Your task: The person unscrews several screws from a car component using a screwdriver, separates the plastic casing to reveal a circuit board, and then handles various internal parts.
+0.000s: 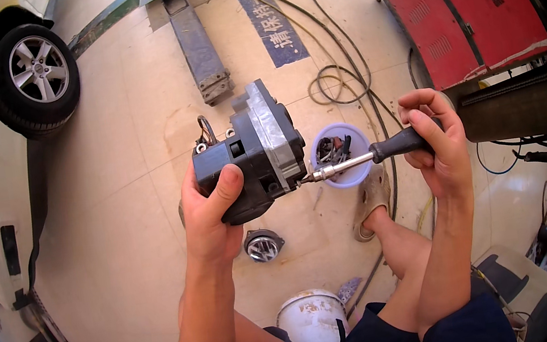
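Note:
My left hand is wrapped around a black plastic housing with a silver metal band, holding it up in front of me. Short wires stick out at its upper left. In my right hand is a screwdriver with a black handle and a silver shaft. Its tip meets the lower right edge of the housing, where a small screw seems to sit. Some fingers of the right hand are lifted off the handle, while thumb and others stay on it.
Below the screwdriver a lavender bowl holds several small tools or parts. A round chrome emblem piece lies on the floor. A white bucket stands between my legs. Cables, a red cabinet, a lift arm and a car wheel surround me.

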{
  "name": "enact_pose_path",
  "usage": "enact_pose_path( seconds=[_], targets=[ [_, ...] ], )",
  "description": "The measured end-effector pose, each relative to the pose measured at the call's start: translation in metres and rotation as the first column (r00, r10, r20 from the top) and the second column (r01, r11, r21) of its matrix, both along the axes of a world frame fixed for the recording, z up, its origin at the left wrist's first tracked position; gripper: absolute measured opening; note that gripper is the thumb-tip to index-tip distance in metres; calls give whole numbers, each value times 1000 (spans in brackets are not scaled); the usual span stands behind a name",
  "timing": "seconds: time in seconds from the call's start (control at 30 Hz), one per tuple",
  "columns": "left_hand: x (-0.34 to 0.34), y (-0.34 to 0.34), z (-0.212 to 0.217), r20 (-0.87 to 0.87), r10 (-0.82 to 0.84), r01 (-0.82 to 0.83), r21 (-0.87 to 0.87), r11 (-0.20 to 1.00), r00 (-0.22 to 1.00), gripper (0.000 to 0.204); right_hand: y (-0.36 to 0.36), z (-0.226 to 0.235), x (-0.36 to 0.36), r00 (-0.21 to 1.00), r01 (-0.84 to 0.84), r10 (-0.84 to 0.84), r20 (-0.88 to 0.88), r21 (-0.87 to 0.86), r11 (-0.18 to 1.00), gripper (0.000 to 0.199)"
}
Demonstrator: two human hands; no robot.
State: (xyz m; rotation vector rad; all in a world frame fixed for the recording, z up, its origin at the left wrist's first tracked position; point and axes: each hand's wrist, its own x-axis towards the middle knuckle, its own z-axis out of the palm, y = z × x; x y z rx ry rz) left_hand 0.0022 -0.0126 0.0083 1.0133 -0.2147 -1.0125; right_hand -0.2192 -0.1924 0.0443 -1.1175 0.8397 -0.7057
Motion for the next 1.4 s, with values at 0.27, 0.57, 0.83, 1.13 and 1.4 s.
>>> enact_pose_path(
  seconds=[0.27,0.57,0.83,1.13,1.4],
  targets=[
    [-1,0,-3,-4,-19,19,0,1000,1000,54,-3,1,0,997,-36,30,65,92,995,19],
    [-3,-2,2,-9,9,-9,30,1000,1000,55,-5,-5,-5,997,6,-9,70,48,999,24],
    [-3,-1,1,0,13,-13,22,1000,1000,55,-10,-1,-13,980,-145,134,148,65,987,22],
    [-2,1,5,14,38,-38,44,998,999,56,-6,-1,-6,984,-55,37,177,99,994,28],
    [-5,0,5,26,27,-29,44,999,999,58,-7,-4,-3,954,-102,85,287,43,994,24]
  ],
)
